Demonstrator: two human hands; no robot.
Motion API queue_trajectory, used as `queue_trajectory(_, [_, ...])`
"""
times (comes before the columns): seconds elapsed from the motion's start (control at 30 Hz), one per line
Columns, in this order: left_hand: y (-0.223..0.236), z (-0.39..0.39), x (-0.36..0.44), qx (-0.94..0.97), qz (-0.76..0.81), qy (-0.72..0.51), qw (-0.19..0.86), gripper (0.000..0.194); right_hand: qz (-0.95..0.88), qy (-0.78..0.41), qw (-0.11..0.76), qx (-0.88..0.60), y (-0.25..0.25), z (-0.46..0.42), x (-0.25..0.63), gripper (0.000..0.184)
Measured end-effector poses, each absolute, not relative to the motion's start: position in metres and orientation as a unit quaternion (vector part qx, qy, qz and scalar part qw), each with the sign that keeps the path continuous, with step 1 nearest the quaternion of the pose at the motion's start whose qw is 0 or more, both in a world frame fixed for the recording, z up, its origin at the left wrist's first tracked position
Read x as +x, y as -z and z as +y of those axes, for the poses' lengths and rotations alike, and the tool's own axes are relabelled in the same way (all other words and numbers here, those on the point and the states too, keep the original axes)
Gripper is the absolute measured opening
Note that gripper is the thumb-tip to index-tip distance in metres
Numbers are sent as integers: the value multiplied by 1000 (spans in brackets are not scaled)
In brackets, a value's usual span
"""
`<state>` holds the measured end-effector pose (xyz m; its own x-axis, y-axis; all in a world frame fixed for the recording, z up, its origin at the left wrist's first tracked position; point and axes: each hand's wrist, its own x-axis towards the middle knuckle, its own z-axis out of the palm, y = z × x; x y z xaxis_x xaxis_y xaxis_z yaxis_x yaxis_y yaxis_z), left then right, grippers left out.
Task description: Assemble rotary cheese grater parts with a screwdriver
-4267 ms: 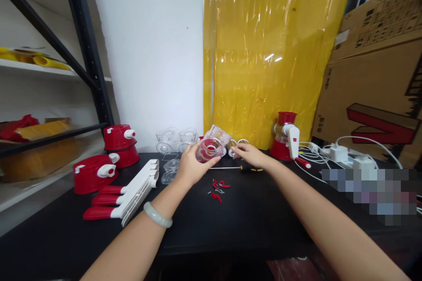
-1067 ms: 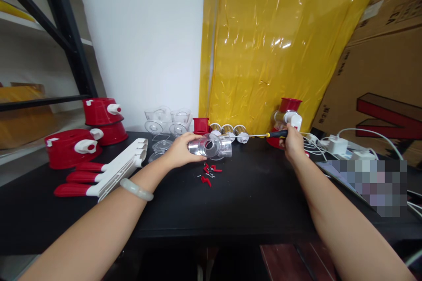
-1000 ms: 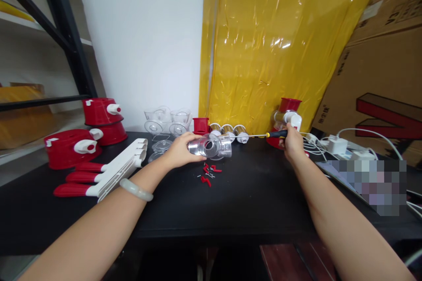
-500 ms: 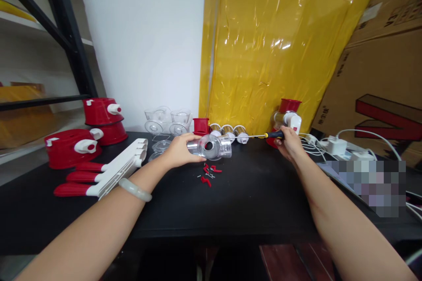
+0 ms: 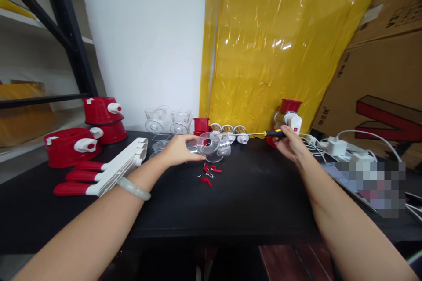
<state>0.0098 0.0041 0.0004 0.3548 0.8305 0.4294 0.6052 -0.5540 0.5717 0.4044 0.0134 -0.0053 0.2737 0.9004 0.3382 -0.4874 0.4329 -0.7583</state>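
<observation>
My left hand grips a clear plastic grater housing by its left end, above the black table. My right hand is closed round the black-and-yellow handle of a screwdriver. Its long shaft points left, with the tip close to the housing's right end; whether they touch I cannot tell. Below the housing lie small red plastic pieces among several tiny screws. Just behind stand drum graters with white ends and a red square piece.
Red bases and white handles with red grips are on the left. Clear housings stand by the wall. An assembled red-and-white grater is behind my right hand. White chargers and cables lie right, before a large carton.
The clear housing has turned slightly in my left hand. The screwdriver has shifted a little to the left and up, still in my right hand.
</observation>
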Motion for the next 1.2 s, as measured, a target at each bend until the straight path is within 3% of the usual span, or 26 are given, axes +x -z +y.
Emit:
queue_trajectory(0.17, [3, 7, 8, 811, 433, -360, 157, 69, -366, -520, 736, -233, 0, 5, 408, 29])
queue_trajectory(0.3, [4, 6, 10, 815, 430, -357, 155, 68, -352, -481, 746, -298, 1, 12, 408, 15])
queue_trajectory(0.4, [4, 5, 12, 817, 425, -362, 142, 66, -376, -371, 753, -392, 7, 20, 408, 43])
queue_trajectory(0.5, [4, 5, 12, 823, 415, -367, 125, 64, -419, -304, 748, -416, 12, 23, 407, 48])
queue_trajectory(0.77, [3, 4, 13, 836, 400, -361, 105, 63, -367, -394, 768, -347, 5, 17, 400, 17])
queue_trajectory(0.9, [3, 3, 14, 844, 384, -360, 104, 62, -351, -447, 764, -305, 5, 14, 401, 15])
queue_trajectory(1.07, [3, 2, 15, 848, 381, -355, 95, 64, -332, -388, 801, -313, 7, 18, 399, 29])
queue_trajectory(1.2, [2, 1, 17, 851, 380, -353, 88, 65, -303, -399, 815, -290, 4, 17, 398, 27])
